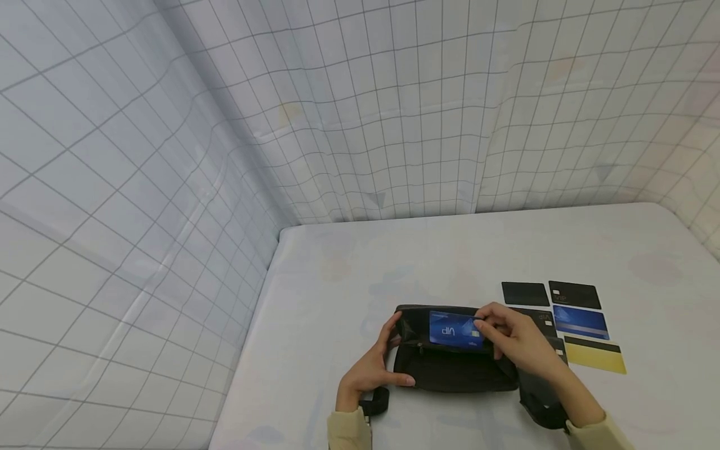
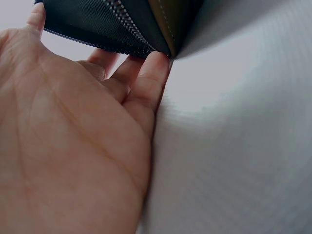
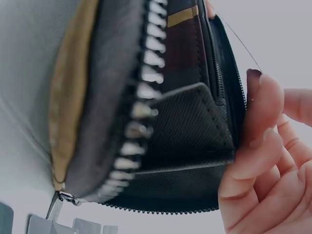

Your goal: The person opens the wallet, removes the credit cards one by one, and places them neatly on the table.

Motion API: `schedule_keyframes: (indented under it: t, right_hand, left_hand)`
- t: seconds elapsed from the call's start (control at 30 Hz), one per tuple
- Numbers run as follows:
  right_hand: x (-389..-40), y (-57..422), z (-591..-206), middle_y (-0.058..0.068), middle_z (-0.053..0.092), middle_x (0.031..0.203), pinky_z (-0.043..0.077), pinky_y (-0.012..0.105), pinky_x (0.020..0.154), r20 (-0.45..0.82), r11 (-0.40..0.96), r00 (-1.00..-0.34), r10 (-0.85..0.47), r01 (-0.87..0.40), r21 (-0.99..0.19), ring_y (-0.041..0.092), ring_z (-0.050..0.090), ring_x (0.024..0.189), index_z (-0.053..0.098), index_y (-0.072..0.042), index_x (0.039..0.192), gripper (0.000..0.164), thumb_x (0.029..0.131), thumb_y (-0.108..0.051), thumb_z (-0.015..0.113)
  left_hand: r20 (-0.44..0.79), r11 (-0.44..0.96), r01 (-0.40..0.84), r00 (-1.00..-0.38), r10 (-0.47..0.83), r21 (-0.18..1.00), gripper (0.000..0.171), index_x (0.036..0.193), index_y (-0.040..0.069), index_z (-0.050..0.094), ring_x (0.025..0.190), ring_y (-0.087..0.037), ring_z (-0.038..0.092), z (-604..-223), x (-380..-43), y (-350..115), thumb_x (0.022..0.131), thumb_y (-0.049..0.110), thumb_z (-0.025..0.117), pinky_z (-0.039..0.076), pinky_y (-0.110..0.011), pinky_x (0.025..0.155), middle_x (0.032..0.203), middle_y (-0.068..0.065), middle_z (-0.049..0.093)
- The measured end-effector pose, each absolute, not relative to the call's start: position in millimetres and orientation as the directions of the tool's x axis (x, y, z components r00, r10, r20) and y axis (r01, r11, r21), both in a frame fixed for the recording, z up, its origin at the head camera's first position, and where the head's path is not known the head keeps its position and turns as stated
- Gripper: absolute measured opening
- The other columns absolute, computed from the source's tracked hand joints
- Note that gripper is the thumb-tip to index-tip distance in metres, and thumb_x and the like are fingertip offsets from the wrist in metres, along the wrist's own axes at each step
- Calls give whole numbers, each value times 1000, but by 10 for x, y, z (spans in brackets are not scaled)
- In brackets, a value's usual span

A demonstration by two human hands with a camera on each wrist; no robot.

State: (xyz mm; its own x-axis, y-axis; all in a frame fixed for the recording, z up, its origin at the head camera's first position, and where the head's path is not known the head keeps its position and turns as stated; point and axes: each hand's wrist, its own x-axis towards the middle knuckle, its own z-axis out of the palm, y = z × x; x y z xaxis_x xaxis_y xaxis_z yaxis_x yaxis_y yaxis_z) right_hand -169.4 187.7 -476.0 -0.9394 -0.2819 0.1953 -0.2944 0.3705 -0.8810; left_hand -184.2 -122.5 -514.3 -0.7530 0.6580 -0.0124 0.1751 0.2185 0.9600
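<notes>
A black zip wallet (image 1: 455, 373) lies spread on the white table, its long mouth facing up. My left hand (image 1: 368, 373) holds its left end, a fingertip at the back edge and the thumb at the front edge. In the left wrist view, fingertips press against the zipper edge of the wallet (image 2: 97, 24). My right hand (image 1: 520, 340) pinches the right end of a blue VIP card (image 1: 447, 330), which overlaps the wallet's back half. The right wrist view shows the card edge-on between thumb and finger, beside the wallet's inner pockets (image 3: 190, 122).
Right of the wallet, several cards lie in two columns: black cards (image 1: 525, 294), another blue card (image 1: 581, 322) and a yellow card (image 1: 595, 357). My right hand and forearm partly cover the nearest ones. A gridded white curtain (image 1: 394, 125) stands behind the table (image 1: 337, 269).
</notes>
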Motion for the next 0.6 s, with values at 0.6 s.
schedule_keyframes:
  t: [0.6]
  right_hand:
    - [-1611,2120,-4706,11,57,69,48,31,44,194,259,-977,-86,-210,-943,19,54,50,60,-5,110,15,98,-13,55]
  left_hand:
    - [7,208,197,-742,670,958,110,154,18,-2,136,-34,27,-5120,-1839,-1226,79,17,80,24,-47,109,156,-12,-4]
